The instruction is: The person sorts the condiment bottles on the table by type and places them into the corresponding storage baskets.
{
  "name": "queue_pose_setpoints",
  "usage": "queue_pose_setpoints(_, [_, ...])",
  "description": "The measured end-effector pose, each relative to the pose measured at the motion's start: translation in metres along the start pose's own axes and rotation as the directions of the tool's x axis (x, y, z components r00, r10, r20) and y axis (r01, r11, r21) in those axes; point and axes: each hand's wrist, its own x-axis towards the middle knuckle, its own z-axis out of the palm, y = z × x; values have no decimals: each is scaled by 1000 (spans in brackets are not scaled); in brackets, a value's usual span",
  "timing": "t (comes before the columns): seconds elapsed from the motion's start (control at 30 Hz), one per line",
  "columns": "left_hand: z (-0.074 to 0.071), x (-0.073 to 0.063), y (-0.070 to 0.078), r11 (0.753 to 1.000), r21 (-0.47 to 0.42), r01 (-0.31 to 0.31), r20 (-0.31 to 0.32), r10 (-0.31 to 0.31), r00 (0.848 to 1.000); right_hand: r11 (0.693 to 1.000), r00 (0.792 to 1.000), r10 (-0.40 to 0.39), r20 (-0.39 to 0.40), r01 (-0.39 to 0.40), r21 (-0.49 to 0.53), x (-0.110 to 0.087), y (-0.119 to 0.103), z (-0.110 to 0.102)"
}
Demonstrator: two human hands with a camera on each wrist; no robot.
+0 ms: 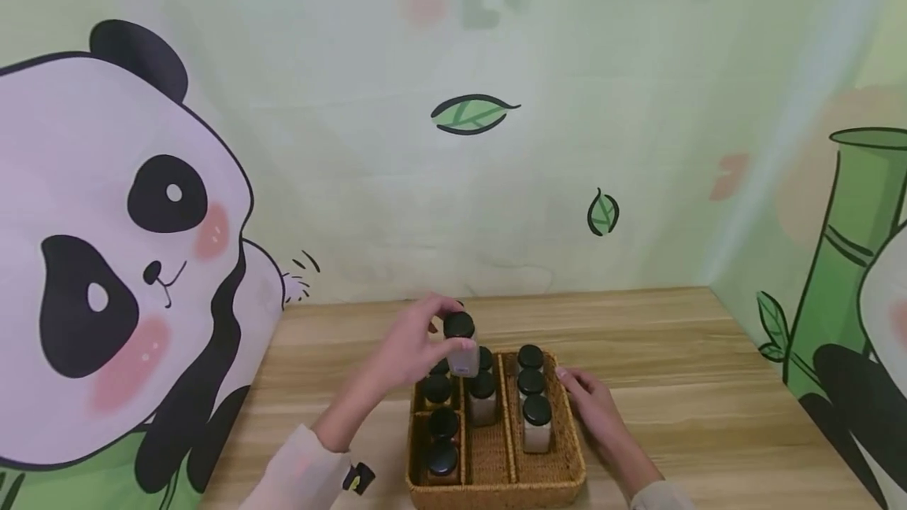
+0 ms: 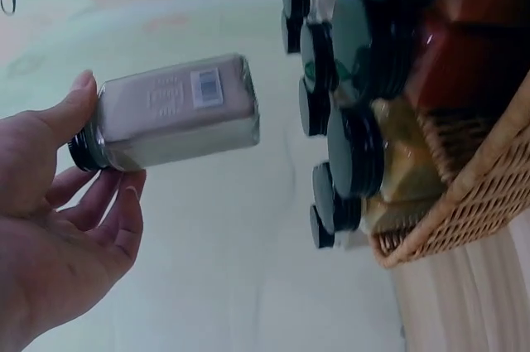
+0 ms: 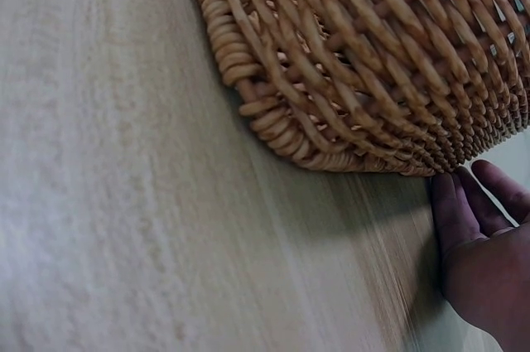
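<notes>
My left hand (image 1: 407, 349) holds a square glass spice jar (image 1: 464, 359) by its black lid end, above the back of a wicker basket (image 1: 496, 497). In the left wrist view the jar (image 2: 178, 112) contains a pale greyish powder and bears a small barcode label; thumb and fingers pinch it near the lid. The basket has dividers, and black-lidded spice jars stand in its left, middle and right sections. Along the basket's right side, my right hand (image 1: 598, 408) has its fingertips at the woven wall (image 3: 373, 62), fingers fairly straight in the right wrist view.
Beneath the basket is a wood-grain table (image 1: 673, 352). A cloth backdrop (image 1: 354, 140) printed with pandas, leaves and bamboo rises behind it and along both sides. Red and yellow contents show in jars (image 2: 406, 153) at the basket's left.
</notes>
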Motion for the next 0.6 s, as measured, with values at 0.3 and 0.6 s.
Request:
queue_pose_setpoints(0.3, [17,-25,17,999,-39,4,151,2,989,1000,1000,12,-10,-12,-6,-2,-1,-2])
queue_pose_setpoints(0.6, [53,-42,14,998,22,54,186,-57,981,1000,1000,1,-14,-1,-6,-1,0,-2])
